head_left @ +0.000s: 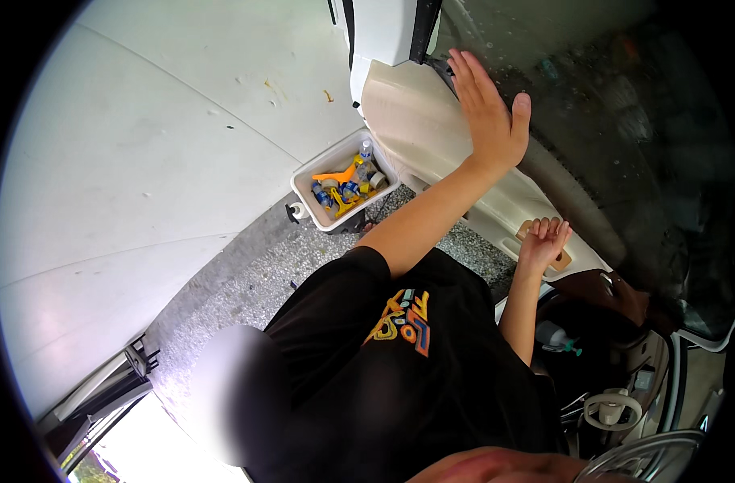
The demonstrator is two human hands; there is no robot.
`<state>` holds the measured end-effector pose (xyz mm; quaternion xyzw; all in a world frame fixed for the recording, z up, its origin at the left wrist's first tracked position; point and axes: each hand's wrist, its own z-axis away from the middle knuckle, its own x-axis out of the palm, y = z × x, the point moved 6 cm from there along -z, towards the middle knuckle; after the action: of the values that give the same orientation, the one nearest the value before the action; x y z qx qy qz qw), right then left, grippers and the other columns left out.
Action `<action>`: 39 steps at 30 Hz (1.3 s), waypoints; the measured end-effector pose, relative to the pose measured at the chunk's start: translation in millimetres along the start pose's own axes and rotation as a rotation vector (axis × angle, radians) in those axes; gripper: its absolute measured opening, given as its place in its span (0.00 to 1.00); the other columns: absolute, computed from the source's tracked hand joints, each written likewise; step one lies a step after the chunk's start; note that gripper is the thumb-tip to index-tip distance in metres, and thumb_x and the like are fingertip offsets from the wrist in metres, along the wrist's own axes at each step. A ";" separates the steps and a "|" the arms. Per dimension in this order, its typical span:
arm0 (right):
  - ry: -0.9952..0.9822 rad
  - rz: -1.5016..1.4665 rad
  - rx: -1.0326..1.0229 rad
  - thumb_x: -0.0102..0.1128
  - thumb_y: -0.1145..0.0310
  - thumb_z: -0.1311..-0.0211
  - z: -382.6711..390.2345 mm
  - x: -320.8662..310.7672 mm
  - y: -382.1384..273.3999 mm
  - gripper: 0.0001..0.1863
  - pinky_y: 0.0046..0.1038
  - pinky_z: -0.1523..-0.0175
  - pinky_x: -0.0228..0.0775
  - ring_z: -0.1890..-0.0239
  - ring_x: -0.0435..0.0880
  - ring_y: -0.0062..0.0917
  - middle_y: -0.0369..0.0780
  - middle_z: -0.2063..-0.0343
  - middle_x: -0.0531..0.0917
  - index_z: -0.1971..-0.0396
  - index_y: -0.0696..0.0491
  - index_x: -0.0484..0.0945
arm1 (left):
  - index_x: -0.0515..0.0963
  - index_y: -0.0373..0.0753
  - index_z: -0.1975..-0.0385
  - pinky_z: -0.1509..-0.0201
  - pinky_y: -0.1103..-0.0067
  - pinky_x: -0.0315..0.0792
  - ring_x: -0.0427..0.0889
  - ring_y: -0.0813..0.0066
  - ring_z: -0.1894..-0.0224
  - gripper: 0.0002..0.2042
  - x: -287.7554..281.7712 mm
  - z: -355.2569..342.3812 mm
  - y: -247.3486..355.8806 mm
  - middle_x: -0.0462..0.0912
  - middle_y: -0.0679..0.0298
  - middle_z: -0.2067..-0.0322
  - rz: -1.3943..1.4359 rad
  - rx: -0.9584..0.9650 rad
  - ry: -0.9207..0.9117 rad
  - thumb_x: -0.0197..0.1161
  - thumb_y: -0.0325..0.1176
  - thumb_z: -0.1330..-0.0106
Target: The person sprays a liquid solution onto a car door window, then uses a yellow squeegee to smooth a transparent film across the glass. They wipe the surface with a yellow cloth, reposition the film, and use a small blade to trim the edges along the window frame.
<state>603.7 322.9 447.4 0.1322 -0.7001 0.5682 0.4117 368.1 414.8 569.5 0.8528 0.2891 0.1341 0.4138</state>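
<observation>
My left hand [490, 113] lies along the upper edge of the vehicle door beside its dark window [617, 137]. Its fingers are stretched out and the thumb stands apart; nothing shows in it. Lower down, my right hand [542, 245] is over the wood-coloured trim [562, 260] on the inner side of the door. Its fingers are loosely bent, with no object visible in them, and the hand hides part of the trim. The cream door panel [415, 105] runs from beyond the left hand down past the right one.
A white tub [304, 171] holds bottles, cans and orange and yellow tools; a white pump bottle [296, 212] is beside it. A large white panel [158, 137] fills the left. The vehicle interior with a steering wheel [612, 410] is at lower right, above speckled floor level [247, 274].
</observation>
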 end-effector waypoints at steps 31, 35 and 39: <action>0.088 0.028 -0.038 0.49 0.67 0.38 -4.8 -1.8 1.2 0.04 0.17 0.81 0.47 0.86 0.54 0.15 0.30 0.86 0.61 0.71 0.47 0.65 | 0.29 0.29 0.39 0.37 0.55 0.26 0.21 0.40 0.37 0.42 6.9 -18.3 -4.8 0.19 0.39 0.40 0.212 0.086 0.004 0.43 0.53 0.38; 0.179 0.051 0.005 0.46 0.59 0.37 -6.3 -25.2 -3.6 0.13 0.17 0.79 0.47 0.84 0.53 0.13 0.29 0.84 0.59 0.59 0.51 0.68 | 0.31 0.29 0.39 0.34 0.63 0.32 0.29 0.46 0.34 0.36 6.3 1.0 -24.8 0.27 0.40 0.38 0.227 0.066 -0.101 0.46 0.37 0.36; 0.152 0.173 0.017 0.44 0.61 0.35 5.9 -40.2 -31.8 0.12 0.19 0.78 0.51 0.84 0.56 0.14 0.30 0.83 0.60 0.61 0.54 0.69 | 0.38 0.32 0.38 0.34 0.67 0.37 0.40 0.59 0.34 0.35 -28.7 12.5 -31.7 0.38 0.51 0.36 0.249 -0.036 -0.208 0.50 0.39 0.37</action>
<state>647.1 296.0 439.9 0.0314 -0.6708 0.6160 0.4118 338.9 405.2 537.3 0.8838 0.1345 0.1005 0.4367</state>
